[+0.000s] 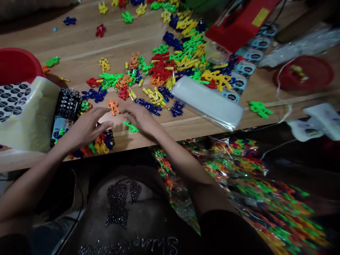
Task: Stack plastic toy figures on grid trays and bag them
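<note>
Small plastic toy figures in several colours lie around both hands. My left hand (89,124) is over the near edge of the table, thumb and fingers apart. Just beyond its fingertips is an orange toy figure (114,107), between the two hands; whether a fingertip touches it I cannot tell. My right hand (140,118) hovers a little to the right, fingers loosely bent and slightly blurred, no toy visible in them. A bright green toy figure (131,126) shows just below its fingers. Under my left wrist, a pile of mixed figures (99,144) is partly hidden.
A large heap of figures (162,67) spreads across the table. Plastic bags (208,102) lie right of it, near a red machine (239,24). At left stand a red tub (20,65) and black trays (67,102). Filled bags (239,170) lie below the table's edge.
</note>
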Demonstrator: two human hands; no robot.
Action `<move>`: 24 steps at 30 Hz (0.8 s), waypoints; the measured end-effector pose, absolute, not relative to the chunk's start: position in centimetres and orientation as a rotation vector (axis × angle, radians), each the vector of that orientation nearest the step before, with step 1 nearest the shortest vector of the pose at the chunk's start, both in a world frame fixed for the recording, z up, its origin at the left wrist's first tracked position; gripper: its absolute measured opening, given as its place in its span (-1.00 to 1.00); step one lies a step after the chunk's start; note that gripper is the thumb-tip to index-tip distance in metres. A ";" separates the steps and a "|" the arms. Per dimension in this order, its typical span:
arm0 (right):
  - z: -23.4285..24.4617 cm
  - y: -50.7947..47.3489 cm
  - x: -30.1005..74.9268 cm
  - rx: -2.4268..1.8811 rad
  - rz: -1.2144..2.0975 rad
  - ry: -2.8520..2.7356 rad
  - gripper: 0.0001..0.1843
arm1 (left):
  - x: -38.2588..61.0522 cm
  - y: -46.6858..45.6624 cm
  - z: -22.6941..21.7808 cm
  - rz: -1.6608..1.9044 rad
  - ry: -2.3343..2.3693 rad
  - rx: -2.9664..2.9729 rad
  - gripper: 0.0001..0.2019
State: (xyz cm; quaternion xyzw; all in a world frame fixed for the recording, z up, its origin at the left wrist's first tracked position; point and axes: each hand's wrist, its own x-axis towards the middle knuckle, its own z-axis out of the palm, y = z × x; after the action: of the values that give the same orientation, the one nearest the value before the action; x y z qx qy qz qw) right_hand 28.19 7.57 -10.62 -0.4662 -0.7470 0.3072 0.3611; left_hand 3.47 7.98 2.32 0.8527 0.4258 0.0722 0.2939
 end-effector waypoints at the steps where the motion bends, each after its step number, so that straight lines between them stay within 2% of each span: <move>1: -10.8 9.6 29.2 -1.293 0.751 -1.880 -0.82 | 3.9 9.6 1.9 0.176 1.133 2.268 -0.50; 5: -12.1 15.7 31.2 -1.579 0.601 -1.812 -0.76 | 6.4 16.5 -1.8 0.100 1.150 2.318 -0.68; 9: -12.3 16.5 30.7 -1.636 0.478 -1.941 -0.68 | 8.1 20.3 -5.1 -0.089 0.993 2.405 -0.66; 15: -10.5 14.5 30.7 -1.758 0.211 -2.324 -0.51 | 7.9 20.7 -6.3 -0.246 0.896 2.485 -0.76; 19: -9.9 14.0 31.0 -1.652 0.181 -2.391 -0.60 | 7.4 20.4 -6.2 -0.296 0.942 2.514 -0.88; 24: -9.2 12.4 29.6 -1.481 0.465 -2.134 -0.82 | 6.2 19.7 -3.6 -0.215 1.026 2.467 -0.85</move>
State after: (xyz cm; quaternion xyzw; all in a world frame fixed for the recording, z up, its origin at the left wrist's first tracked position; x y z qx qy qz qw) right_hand 29.62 12.38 -9.23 -0.5436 -0.7832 0.1708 0.2489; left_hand 6.19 19.65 -3.64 0.8959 0.3727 -0.0783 0.2286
